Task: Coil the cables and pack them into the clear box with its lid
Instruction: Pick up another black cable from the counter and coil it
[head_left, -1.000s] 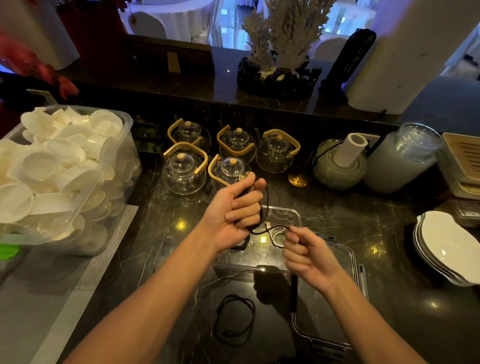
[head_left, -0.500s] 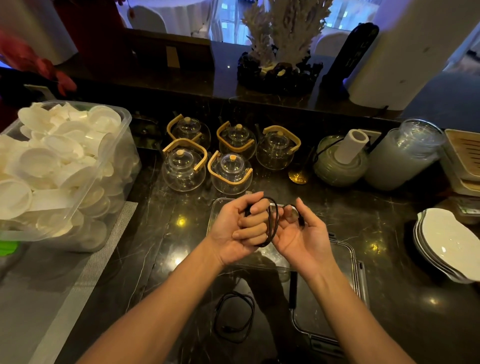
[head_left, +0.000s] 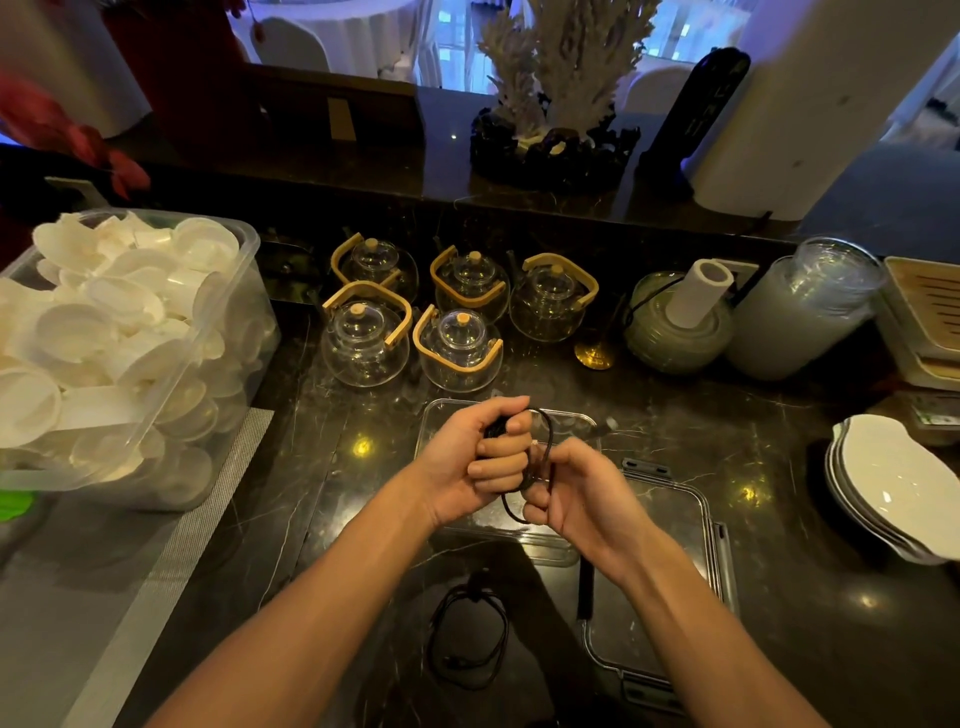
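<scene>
My left hand (head_left: 480, 460) grips a bundle of black cable (head_left: 543, 457) in loops above the clear box (head_left: 441, 415) on the dark counter. My right hand (head_left: 576, 491) is pressed against it from the right, its fingers curled round the lower loop of the same cable. A second black cable (head_left: 470, 642) lies loosely coiled on the counter near me, between my forearms. The clear lid (head_left: 670, 519) with grey clips lies flat to the right of the box, partly under my right forearm.
Several glass teapots (head_left: 457, 348) with wooden handles stand just behind the box. A large clear bin of white dishes (head_left: 119, 353) fills the left. Stacked white plates (head_left: 893, 483) sit at the right edge, jars (head_left: 800, 312) at the back right.
My right hand has dropped from the top of the coil to its lower loop and closed round it. Both hands have stayed close together over the box.
</scene>
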